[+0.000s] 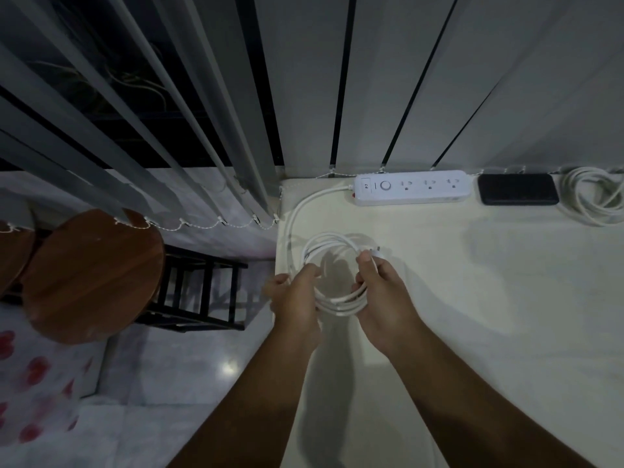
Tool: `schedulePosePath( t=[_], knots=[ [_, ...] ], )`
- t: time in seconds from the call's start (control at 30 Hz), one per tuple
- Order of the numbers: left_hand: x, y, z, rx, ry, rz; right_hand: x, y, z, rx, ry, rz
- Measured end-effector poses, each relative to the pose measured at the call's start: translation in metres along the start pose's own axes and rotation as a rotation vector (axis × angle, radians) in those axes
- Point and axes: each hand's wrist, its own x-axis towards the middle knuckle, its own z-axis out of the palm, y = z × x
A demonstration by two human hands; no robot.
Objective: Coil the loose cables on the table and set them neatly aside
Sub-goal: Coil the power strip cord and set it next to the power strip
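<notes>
Our two hands hold a white cable coil just above the bench.

We see the big pale bench (472,298) first, then the power strip (412,188) at its back edge, with its cord running down into the cable coil (332,275). Our left hand (297,298) grips the coil's left side, and our right hand (381,298) pinches the right side and the plug end (373,254). We think the winding is almost done. Next we should tuck the plug in and lay the coil by the other coiled cable (597,197).
</notes>
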Motion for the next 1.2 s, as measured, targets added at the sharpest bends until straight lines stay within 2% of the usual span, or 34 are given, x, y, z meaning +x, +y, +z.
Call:
schedulePosePath(
  t=[0.07,0.1,0.23,0.37,0.5,0.6,0.73,0.83,0.9,1.0,1.13,1.2],
  knots=[
    [0.002,0.004,-0.003,-0.138,-0.159,-0.085,0.001,-0.003,0.0,0.028,-0.007,-0.018],
    [0.002,0.007,-0.004,-0.115,-0.226,-0.094,0.002,-0.004,0.0,0.012,-0.004,-0.04],
    [0.012,0.01,-0.004,-0.025,-0.154,0.043,0.005,-0.004,0.001,-0.067,0.023,-0.086],
    [0.012,0.025,0.0,-0.045,-0.308,0.049,0.014,-0.007,0.005,-0.15,0.07,-0.15],
    [0.02,0.046,0.003,-0.005,-0.492,-0.152,0.024,-0.023,0.007,-0.373,-0.015,-0.23],
    [0.023,0.055,0.011,0.025,-0.428,-0.218,0.029,-0.031,0.01,-0.421,-0.052,-0.24],
    [0.024,0.048,0.024,-0.189,-0.364,-0.166,0.031,-0.022,0.012,-0.011,-0.081,-0.163],
    [0.023,0.037,0.029,-0.299,-0.359,-0.2,0.033,-0.01,0.011,0.101,-0.05,-0.146],
    [0.023,0.029,0.027,-0.241,-0.375,-0.214,0.036,-0.008,0.007,0.074,-0.048,-0.158],
    [0.029,0.03,0.02,-0.025,-0.406,-0.122,0.041,-0.009,0.0,0.005,-0.08,-0.162],
    [0.042,0.049,0.021,0.04,-0.482,-0.081,0.051,-0.013,-0.003,-0.185,-0.113,-0.177],
    [0.048,0.057,0.026,0.124,-0.462,0.012,0.057,-0.019,-0.001,-0.186,-0.13,-0.155]
  ],
)
